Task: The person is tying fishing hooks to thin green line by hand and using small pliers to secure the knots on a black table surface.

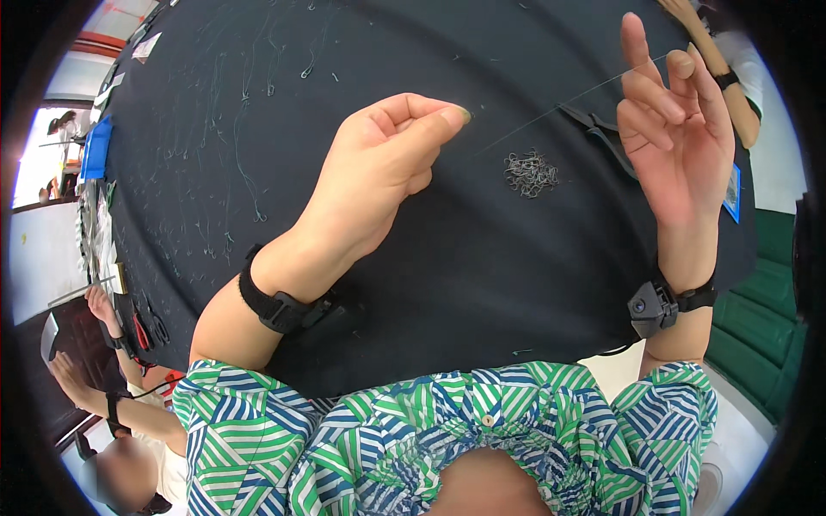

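My right hand (680, 146) is raised, palm toward me. Its thumb and index finger are pinched on a thin clear fishing line (564, 107), while another finger points up. The line slants down left across the cloth and fades from sight below my left fingertips. My left hand (379, 163) is closed in a pinch over the middle; what it holds, if anything, is too small to make out. Between the hands lies a heap of small metal fishing hooks (531, 175). Dark-handled pliers (607, 142) rest partly behind my right hand.
Several hooks tied with green line (245, 95) lie spread on the left of the black cloth (430, 284). Red-handled pliers (140, 329) and a blue tray (96, 146) are at the left edge. Other people's arms show at lower left and upper right.
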Action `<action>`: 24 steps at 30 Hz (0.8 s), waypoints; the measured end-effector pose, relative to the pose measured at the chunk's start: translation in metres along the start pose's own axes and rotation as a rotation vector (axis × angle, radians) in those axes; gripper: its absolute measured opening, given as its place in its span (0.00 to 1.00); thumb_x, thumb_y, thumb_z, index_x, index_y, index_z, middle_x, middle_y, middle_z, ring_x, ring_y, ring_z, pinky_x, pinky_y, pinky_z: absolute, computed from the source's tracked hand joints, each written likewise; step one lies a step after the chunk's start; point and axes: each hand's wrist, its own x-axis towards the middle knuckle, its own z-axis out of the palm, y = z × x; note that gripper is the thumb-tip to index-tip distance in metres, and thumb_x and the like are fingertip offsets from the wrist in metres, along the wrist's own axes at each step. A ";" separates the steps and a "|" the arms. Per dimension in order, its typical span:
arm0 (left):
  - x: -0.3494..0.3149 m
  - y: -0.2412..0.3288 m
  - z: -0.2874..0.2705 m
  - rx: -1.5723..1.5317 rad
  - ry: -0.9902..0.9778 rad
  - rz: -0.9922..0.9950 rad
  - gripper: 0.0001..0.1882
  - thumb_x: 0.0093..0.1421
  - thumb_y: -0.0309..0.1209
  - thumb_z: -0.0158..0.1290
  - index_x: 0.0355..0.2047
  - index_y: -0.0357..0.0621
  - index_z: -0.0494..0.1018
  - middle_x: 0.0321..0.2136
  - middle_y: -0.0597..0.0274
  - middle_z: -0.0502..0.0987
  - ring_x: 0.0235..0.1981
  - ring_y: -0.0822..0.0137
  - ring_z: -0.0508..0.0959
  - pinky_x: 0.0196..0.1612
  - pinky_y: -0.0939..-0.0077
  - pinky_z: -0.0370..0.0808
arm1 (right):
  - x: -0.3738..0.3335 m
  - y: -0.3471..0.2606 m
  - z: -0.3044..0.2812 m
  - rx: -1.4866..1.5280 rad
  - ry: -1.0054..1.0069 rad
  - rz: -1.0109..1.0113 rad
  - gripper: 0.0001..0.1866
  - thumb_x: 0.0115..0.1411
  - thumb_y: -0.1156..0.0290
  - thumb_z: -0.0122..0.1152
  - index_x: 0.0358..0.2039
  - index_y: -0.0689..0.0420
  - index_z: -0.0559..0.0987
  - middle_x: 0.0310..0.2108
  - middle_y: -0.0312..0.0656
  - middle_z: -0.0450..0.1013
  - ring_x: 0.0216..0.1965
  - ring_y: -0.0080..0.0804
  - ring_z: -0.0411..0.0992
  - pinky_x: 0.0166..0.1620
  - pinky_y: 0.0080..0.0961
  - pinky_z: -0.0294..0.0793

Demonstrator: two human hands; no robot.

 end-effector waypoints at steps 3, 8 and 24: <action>0.001 -0.001 0.001 0.007 -0.010 0.000 0.08 0.64 0.32 0.53 0.37 0.41 0.73 0.17 0.80 0.58 0.16 0.85 0.52 0.18 0.87 0.49 | -0.001 -0.002 -0.003 0.108 0.027 -0.010 0.10 0.68 0.69 0.43 0.35 0.62 0.71 0.45 0.42 0.64 0.28 0.19 0.60 0.26 0.14 0.62; -0.001 0.000 0.001 0.015 -0.042 -0.009 0.08 0.64 0.32 0.53 0.38 0.40 0.73 0.17 0.80 0.59 0.16 0.86 0.53 0.18 0.88 0.49 | -0.001 -0.009 -0.001 0.054 -0.043 -0.026 0.09 0.68 0.70 0.45 0.32 0.61 0.70 0.35 0.38 0.65 0.27 0.19 0.62 0.27 0.15 0.64; -0.007 0.004 0.007 0.228 -0.220 -0.022 0.07 0.63 0.32 0.55 0.36 0.41 0.75 0.22 0.80 0.70 0.20 0.89 0.61 0.22 0.92 0.54 | -0.010 0.024 0.019 -1.058 -0.084 0.190 0.16 0.58 0.79 0.59 0.47 0.63 0.70 0.31 0.38 0.76 0.33 0.20 0.75 0.37 0.13 0.74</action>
